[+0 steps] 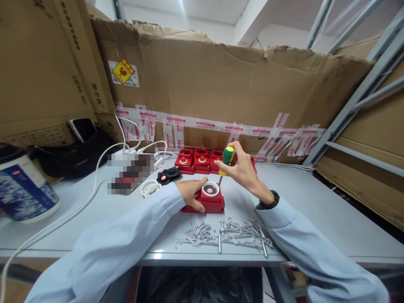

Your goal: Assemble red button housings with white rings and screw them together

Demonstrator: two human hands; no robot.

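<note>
A red box-shaped unit [216, 206] lies on the table, with a white ring [211, 189] around a dark round centre on its top. My left hand [191, 194] grips the unit's left side, thumb at the front. In my right hand [241, 167] is a screwdriver [228, 155] with a green and yellow handle, held upright and slightly tilted. Its shaft points down at the right edge of the white ring; whether the tip touches a screw is too small to tell. In front lie a pile of small screws [200, 230] and several metal T-shaped rods with chains [243, 232].
Several red units [202, 160] stand in a row behind. Left of my hand are loose white rings [150, 188] and black parts [168, 174]. A power strip [160, 163] with white cables, a blue-white cup [27, 185] and a black bag [75, 155] stand left. Cardboard [202, 84] walls the back.
</note>
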